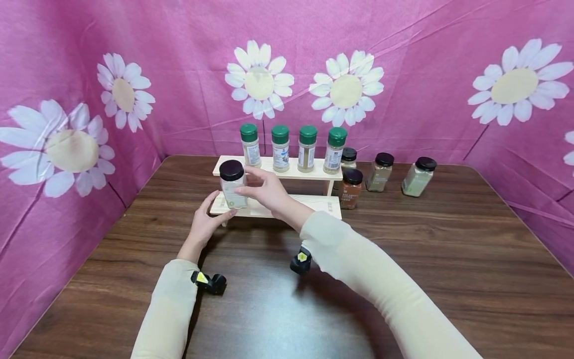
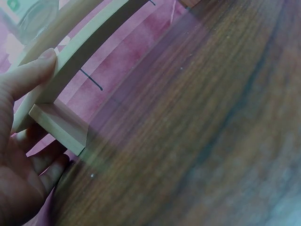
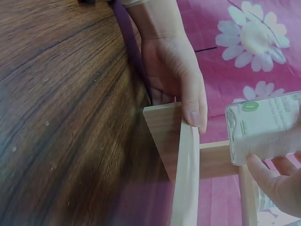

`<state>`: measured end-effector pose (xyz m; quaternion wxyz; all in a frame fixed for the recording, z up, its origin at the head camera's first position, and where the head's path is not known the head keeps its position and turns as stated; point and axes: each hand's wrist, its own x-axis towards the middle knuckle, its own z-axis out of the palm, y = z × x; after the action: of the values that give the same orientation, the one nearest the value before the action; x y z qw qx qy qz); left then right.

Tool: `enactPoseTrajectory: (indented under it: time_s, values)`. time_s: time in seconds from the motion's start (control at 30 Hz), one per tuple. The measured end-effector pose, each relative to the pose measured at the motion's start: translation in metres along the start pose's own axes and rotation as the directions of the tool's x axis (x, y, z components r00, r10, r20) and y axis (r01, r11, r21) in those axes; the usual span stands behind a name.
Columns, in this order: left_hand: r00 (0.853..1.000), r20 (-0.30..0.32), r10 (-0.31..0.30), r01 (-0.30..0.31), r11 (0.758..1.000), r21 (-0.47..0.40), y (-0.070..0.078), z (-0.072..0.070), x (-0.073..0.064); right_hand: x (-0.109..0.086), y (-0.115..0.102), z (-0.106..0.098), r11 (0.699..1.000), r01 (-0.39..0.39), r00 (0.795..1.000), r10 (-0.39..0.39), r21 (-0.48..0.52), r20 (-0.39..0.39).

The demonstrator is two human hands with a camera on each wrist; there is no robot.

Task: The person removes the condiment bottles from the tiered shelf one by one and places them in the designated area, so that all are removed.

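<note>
My right hand (image 1: 270, 193) holds a clear square spice jar (image 1: 231, 188) with a black lid and pale contents, thumb and fingers on its sides. The jar is upright above the left end of the lower shelf of a two-step wooden rack (image 1: 309, 202). In the right wrist view a gap shows between the jar (image 3: 263, 127) and the lower board (image 3: 186, 174). My left hand (image 1: 204, 227) grips the rack's left end. Its thumb lies on the front edge in the left wrist view, while the other fingers (image 2: 54, 172) reach round the end beside the rack's foot.
On the upper shelf stands a row of several green-capped shakers (image 1: 280, 149). Right of the rack are several black-lidded jars, among them a reddish one (image 1: 351, 189), a brownish one (image 1: 379, 173) and a pale green one (image 1: 418, 177). Pink flowered cloth (image 1: 188, 75) hangs behind the wooden table (image 1: 448, 259).
</note>
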<state>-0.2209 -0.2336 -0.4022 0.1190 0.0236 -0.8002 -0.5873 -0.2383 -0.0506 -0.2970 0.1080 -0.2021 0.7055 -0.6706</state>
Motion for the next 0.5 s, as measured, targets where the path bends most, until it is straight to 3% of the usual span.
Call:
enactPoseTrajectory:
  time_s: [0.37, 0.5]
  values:
    - [0.999, 0.029, -0.028, 0.030, 0.998, -0.062, 0.011, -0.001, -0.004, -0.025, 0.001, -0.026, 1.000, 0.018, 0.997, -0.018, 0.000, 0.073]
    - [1.000, 0.018, -0.012, 0.013, 0.999, -0.047, 0.003, 0.000, -0.001, -0.035, 0.004, -0.037, 0.999, 0.003, 0.998, -0.006, 0.035, 0.066]
